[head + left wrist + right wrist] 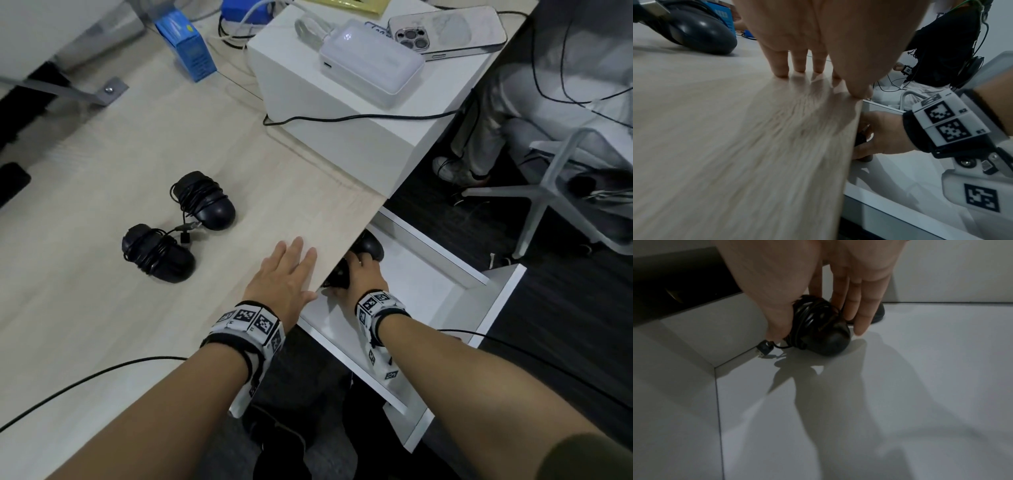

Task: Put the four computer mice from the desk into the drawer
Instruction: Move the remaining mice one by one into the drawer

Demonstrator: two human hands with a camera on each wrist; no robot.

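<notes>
Two black mice wound in their cords lie on the pale wooden desk (pixel 102 325), one farther (pixel 205 200) and one nearer (pixel 157 255). My left hand (pixel 287 274) rests flat on the desk's right edge, fingers straight. Below the edge, my right hand (pixel 363 274) reaches into the open white drawer (pixel 445 298) and holds a third cord-wrapped mouse (pixel 824 331) between thumb and fingers (pixel 855 309), low against the drawer floor near its left wall. A fourth mouse (pixel 371 245) lies in the drawer just beyond it, partly hidden by the desk.
A white box (pixel 342 144) at the desk's back right carries a power bank (pixel 370 58) and a phone (pixel 448 29). A blue carton (pixel 186 44) stands behind. Cables cross the desk. A chair base (pixel 548 192) and someone's legs are right of the drawer.
</notes>
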